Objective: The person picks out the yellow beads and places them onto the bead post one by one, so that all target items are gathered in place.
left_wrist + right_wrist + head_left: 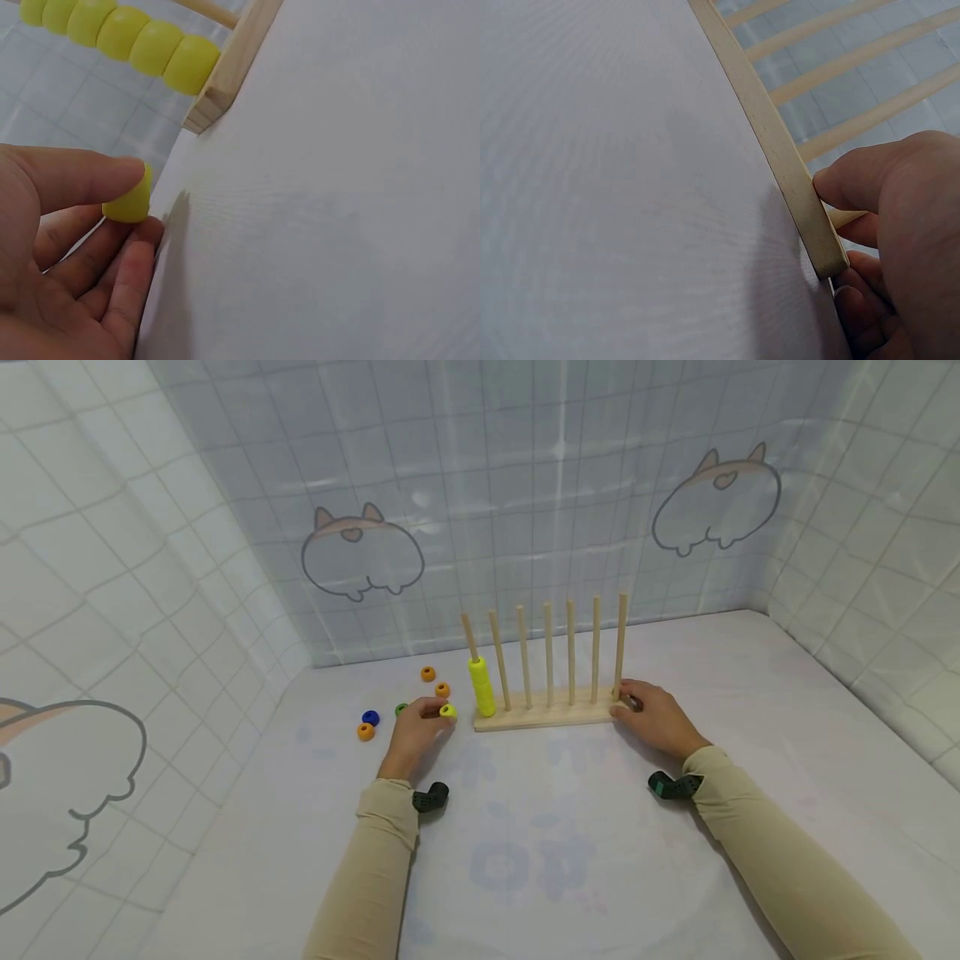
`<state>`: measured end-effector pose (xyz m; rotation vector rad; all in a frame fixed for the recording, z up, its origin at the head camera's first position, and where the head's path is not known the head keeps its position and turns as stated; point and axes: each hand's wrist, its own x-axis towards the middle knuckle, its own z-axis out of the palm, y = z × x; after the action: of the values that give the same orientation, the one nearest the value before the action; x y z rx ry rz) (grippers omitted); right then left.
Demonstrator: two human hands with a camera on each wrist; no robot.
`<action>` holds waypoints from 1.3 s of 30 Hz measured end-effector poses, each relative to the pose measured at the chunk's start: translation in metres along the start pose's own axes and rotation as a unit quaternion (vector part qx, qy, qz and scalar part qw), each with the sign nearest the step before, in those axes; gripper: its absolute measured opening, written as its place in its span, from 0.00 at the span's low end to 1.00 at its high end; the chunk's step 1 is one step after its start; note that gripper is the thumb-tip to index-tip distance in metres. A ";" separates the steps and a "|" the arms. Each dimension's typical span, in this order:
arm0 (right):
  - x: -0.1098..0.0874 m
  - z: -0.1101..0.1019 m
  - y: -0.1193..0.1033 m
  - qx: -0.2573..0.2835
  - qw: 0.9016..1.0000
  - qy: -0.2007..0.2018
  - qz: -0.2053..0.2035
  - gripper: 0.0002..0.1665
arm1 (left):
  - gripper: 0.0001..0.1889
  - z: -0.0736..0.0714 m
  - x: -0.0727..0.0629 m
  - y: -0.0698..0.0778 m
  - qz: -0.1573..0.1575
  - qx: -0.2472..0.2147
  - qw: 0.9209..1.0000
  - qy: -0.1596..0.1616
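Between thumb and fingers, my left hand (417,732) pinches a yellow bead (129,196), just left of a wooden peg rack. The rack's flat base (543,718) carries a row of several upright pegs. On its leftmost peg sits a stack of several yellow beads (482,687); the other pegs hold no beads. At the rack's right end, my right hand (658,720) grips the base (810,214) beside the last peg, thumb in front and fingers around the end. Part of those fingers is hidden behind the wood in the right wrist view.
Loose beads lie left of the rack: orange beads (428,674) toward the back, a blue bead (371,717) with an orange one in front of it, and a green bead (401,709) partly behind my left hand. Tile-patterned sheets (480,510) rise behind the white table surface (570,827).
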<state>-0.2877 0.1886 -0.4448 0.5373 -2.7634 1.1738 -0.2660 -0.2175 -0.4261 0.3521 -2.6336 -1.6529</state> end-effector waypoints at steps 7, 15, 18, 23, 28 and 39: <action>0.000 0.000 0.000 0.003 1.000 0.005 0.001 0.27 | 0.23 -0.003 -0.002 0.007 0.001 -0.031 0.999 -0.009; 0.000 0.000 -0.002 0.006 1.000 0.008 0.000 0.27 | 0.23 -0.006 -0.001 0.006 0.015 -0.051 0.998 -0.021; 0.000 0.000 -0.002 0.007 1.000 0.005 -0.002 0.27 | 0.23 -0.008 -0.001 0.007 0.014 -0.061 0.998 -0.025; 0.000 0.000 0.000 0.006 1.000 0.005 -0.005 0.28 | 0.22 -0.010 -0.001 0.014 0.023 -0.075 0.997 -0.017; 0.001 0.001 0.003 -0.001 1.000 0.006 -0.001 0.28 | 0.22 -0.012 -0.002 0.021 0.045 -0.089 0.995 -0.014; 0.000 0.002 0.002 -0.001 1.000 0.002 0.003 0.28 | 0.24 -0.015 -0.005 0.028 0.050 -0.127 0.991 -0.017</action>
<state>-0.2887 0.1882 -0.4475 0.5271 -2.7647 1.1720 -0.2642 -0.2182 -0.3937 0.1844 -2.3766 -1.9441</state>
